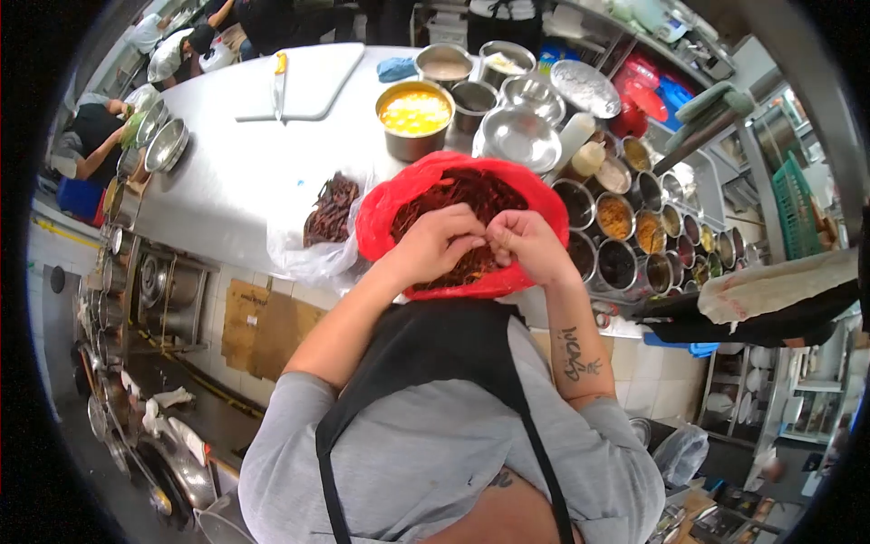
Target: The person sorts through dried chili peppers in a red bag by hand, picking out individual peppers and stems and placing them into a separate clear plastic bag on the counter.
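Observation:
A red plastic bag (pixel 372 222) stands wide open at the front edge of the metal table, full of dark, dried strips (pixel 462 192). Over its opening, my left hand (pixel 444 243) and my right hand (pixel 526 245) meet with fingertips pinched close together. Whatever lies between the fingers of either hand is too small to make out. Left of the red bag, a clear plastic bag (pixel 317 261) holds more dark dried pieces (pixel 333 210). Behind the red bag sits a pot of yellow liquid (pixel 415 113).
A knife (pixel 279 86) lies on a white cutting board (pixel 317 77) at the back. Metal bowls (pixel 521 140) stand behind the red bag. Several containers of ingredients (pixel 616 218) fill the right side. People (pixel 100 136) stand at the far left and back.

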{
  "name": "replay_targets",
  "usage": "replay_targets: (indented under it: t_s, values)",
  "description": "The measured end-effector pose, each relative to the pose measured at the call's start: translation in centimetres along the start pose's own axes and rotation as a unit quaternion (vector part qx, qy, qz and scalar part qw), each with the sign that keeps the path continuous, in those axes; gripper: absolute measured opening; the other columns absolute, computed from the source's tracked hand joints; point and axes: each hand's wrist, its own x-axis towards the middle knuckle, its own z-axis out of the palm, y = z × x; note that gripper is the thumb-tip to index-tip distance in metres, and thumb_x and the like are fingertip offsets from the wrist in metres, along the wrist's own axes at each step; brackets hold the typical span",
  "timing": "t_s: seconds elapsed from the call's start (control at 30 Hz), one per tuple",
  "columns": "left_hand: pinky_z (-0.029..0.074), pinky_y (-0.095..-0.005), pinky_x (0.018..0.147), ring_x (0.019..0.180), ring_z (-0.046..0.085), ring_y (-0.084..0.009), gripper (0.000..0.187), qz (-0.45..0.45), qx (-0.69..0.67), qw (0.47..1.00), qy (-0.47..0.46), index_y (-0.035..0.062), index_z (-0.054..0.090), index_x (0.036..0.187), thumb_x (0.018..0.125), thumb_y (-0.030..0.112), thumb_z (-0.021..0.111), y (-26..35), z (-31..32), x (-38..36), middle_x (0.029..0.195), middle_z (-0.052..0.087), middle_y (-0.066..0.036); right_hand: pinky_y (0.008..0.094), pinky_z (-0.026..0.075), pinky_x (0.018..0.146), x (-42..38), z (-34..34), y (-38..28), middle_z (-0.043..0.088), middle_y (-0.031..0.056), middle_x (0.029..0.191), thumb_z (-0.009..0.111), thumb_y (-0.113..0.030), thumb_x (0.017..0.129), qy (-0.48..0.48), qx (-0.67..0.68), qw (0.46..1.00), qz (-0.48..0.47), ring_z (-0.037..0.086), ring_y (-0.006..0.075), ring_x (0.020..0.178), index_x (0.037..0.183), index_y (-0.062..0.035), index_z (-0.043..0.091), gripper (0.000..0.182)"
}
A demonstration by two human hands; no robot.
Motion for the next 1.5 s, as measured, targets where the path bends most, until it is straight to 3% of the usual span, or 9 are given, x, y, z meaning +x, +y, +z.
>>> replay_targets:
  t_s: [0.13, 0.23, 0.33, 0.53, 0.77, 0.93, 1.1, 1.27, 1.5]
  values:
    - [0.05, -0.0312, 0.077, 0.084, 0.061, -0.0147, 0.009, -0.095, -0.085, 0.989, 0.081, -0.0001, 0.064, 0.097, 0.091, 0.006, 0.067, 0.1, -0.2, 0.4, 0.091, 0.065, -0.007, 0.0263, 0.051, 0.065, -5.2, 5.3, -9.4, 0.062, 0.0048, 0.079, 0.067, -0.003, 0.091, 0.207, -0.1, 0.939, -0.254, 0.061, 0.0131, 0.073, 0.092, -0.0028, 0.063, 0.004]
    - [0.048, -0.0257, 0.072, 0.077, 0.058, -0.0078, 0.011, -0.134, -0.093, 0.984, 0.066, 0.0013, 0.065, 0.099, 0.094, 0.011, 0.067, -0.3, -0.2, 0.6, 0.083, 0.064, -0.001, 0.029, 0.049, 0.061, -12.2, 7.6, -19.1, 0.063, 0.0102, 0.082, 0.065, -0.003, 0.092, 0.381, -0.32, 0.443, -0.746, 0.06, 0.019, 0.071, 0.085, -0.0035, 0.062, 0.007]
    - [0.046, -0.024, 0.069, 0.073, 0.055, -0.0058, 0.013, -0.145, -0.119, 0.981, 0.044, 0.0018, 0.066, 0.101, 0.094, 0.013, 0.068, -1.0, 0.5, 0.9, 0.078, 0.062, 0.001, 0.0311, 0.047, 0.056, -17.7, 9.0, -28.2, 0.062, 0.0123, 0.081, 0.059, -0.005, 0.095, 0.38, -0.275, 0.116, -0.876, 0.057, 0.0193, 0.066, 0.081, -0.0037, 0.059, 0.014]
    - [0.046, -0.0235, 0.069, 0.074, 0.054, -0.0048, 0.017, -0.126, -0.161, 0.977, 0.059, 0.0025, 0.067, 0.102, 0.094, 0.017, 0.07, -1.1, 1.2, 1.6, 0.083, 0.065, 0.002, 0.0332, 0.05, 0.071, -23.7, 14.2, -31.0, 0.064, 0.0129, 0.096, 0.062, -0.007, 0.091, 0.203, -0.269, -0.069, -0.939, 0.06, 0.0203, 0.082, 0.096, -0.0012, 0.061, 0.008]
    - [0.049, -0.0252, 0.074, 0.08, 0.06, -0.0066, 0.017, -0.165, -0.16, 0.972, 0.054, 0.0014, 0.067, 0.104, 0.094, 0.016, 0.069, -0.1, 0.7, 0.1, 0.084, 0.066, 0.001, 0.0358, 0.053, 0.087, -15.5, 9.9, -38.7, 0.066, 0.0137, 0.114, 0.065, -0.01, 0.087, 0.501, -0.511, 0.134, -0.685, 0.064, 0.0214, 0.101, 0.114, 0.0017, 0.062, 0.029]
    - [0.05, -0.0258, 0.079, 0.084, 0.061, -0.0076, 0.013, -0.159, -0.176, 0.969, 0.068, 0.0014, 0.065, 0.103, 0.095, 0.011, 0.066, -0.6, 1.4, -0.1, 0.093, 0.066, 0.0, 0.0393, 0.057, 0.071, -21.2, 11.3, -29.4, 0.068, 0.0186, 0.091, 0.047, -0.025, 0.098, 0.321, -0.274, 0.038, -0.906, 0.066, 0.0302, 0.086, 0.103, 0.0016, 0.065, 0.033]
    - [0.048, -0.0227, 0.071, 0.08, 0.058, -0.0056, 0.007, -0.188, -0.274, 0.939, 0.09, 0.0054, 0.057, 0.102, 0.099, 0.011, 0.06, -0.8, 1.2, 0.5, 0.085, 0.062, 0.001, 0.0334, 0.052, 0.075, -11.8, 7.9, -15.9, 0.065, 0.0069, 0.103, 0.058, -0.003, 0.085, 0.233, -0.276, 0.467, -0.807, 0.062, 0.0212, 0.087, 0.091, -0.0063, 0.065, 0.01]
    - [0.039, -0.0189, 0.061, 0.071, 0.049, -0.0025, 0.008, -0.184, -0.352, 0.91, 0.122, 0.0078, 0.054, 0.105, 0.102, 0.014, 0.058, -0.5, 1.7, -0.1, 0.084, 0.054, 0.006, 0.0218, 0.045, 0.058, -2.0, 5.3, -4.2, 0.06, 0.0066, 0.091, 0.072, -0.001, 0.085, 0.266, -0.39, 0.825, -0.31, 0.056, 0.0096, 0.069, 0.109, -0.0007, 0.068, 0.025]
    - [0.035, -0.0189, 0.058, 0.07, 0.044, -0.0003, 0.009, -0.192, -0.342, 0.914, 0.108, 0.0084, 0.054, 0.104, 0.102, 0.017, 0.057, -0.1, 2.5, -0.6, 0.081, 0.05, 0.007, 0.0273, 0.048, 0.058, -1.0, 4.3, 0.5, 0.065, 0.0093, 0.085, 0.075, -0.006, 0.084, 0.202, -0.351, 0.876, -0.261, 0.06, 0.0147, 0.066, 0.097, 0.0003, 0.07, 0.015]
